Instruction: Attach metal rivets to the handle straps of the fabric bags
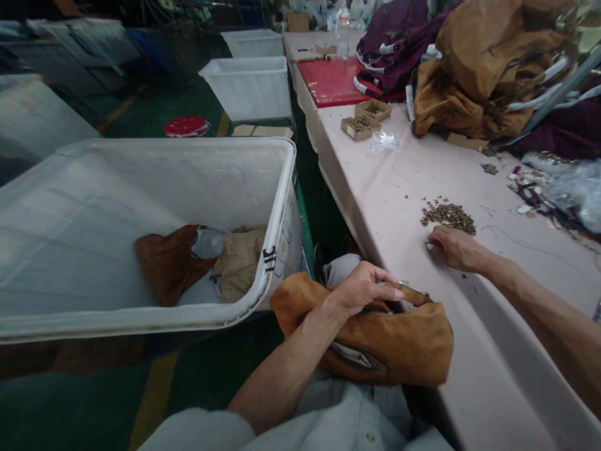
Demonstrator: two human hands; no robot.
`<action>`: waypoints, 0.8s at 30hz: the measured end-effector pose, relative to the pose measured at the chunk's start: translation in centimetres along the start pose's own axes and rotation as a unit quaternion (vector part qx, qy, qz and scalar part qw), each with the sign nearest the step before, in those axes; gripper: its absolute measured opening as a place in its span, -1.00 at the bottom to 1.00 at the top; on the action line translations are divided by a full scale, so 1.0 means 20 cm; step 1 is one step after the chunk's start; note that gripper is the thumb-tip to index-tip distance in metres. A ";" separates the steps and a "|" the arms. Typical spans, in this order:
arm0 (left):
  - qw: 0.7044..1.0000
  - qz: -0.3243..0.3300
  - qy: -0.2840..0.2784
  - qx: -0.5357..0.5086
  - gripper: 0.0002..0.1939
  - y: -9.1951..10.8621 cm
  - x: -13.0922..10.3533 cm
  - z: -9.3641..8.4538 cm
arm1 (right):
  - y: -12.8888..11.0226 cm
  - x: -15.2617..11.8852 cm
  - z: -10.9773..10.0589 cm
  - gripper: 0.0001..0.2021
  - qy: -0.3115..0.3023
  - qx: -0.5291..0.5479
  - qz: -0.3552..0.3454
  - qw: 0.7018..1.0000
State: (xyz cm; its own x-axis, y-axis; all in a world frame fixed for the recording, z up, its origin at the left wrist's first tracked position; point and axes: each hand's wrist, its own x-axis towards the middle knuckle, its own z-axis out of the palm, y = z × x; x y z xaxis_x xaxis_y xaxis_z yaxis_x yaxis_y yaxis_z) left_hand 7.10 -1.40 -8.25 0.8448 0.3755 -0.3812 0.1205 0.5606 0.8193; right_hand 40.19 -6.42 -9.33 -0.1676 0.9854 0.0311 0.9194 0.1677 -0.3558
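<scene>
A brown suede bag [404, 344] lies across my lap against the table's edge. My left hand [364, 289] is closed on the bag's strap [409, 293], thumb and fingers pinching it near the bag's top. On the pale table my right hand [446, 246] is beside a pile of small brass-coloured metal pieces [451, 217], just on its near side. Its fingertips are pressed together near a small dark thing too small to make out.
At the left a large white bin [201, 318] holds a brown bag [164, 263] and a tan one [241, 263]. Small boxes of metal pieces [360, 125], a red board [328, 81] and heaped brown bags [488, 62] are farther up the table.
</scene>
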 end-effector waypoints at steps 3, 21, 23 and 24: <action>1.000 0.011 -0.002 0.019 -0.54 0.01 0.00 0.01 | -0.11 -0.06 -0.01 -0.97 0.038 -0.008 0.019 0.999; 0.997 0.032 -0.012 0.063 -0.62 -0.01 0.02 0.03 | -0.83 -0.35 0.03 -0.88 0.027 0.073 -0.027 0.997; 0.997 0.029 -0.005 0.065 -0.62 -0.02 0.02 0.03 | -0.83 -0.36 0.04 -0.89 0.021 0.062 -0.028 0.997; 0.997 0.027 -0.003 0.067 -0.61 -0.02 0.02 0.03 | -0.83 -0.36 0.04 -0.89 0.017 0.056 -0.026 0.998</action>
State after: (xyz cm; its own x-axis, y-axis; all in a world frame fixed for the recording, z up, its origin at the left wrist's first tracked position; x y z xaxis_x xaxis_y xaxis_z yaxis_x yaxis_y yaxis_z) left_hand 7.68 -2.02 -8.43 0.8550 0.3974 -0.3332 0.1438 0.4357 0.8885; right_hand 25.84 -16.35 -4.46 -0.1997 0.9763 0.0831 0.8641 0.2155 -0.4549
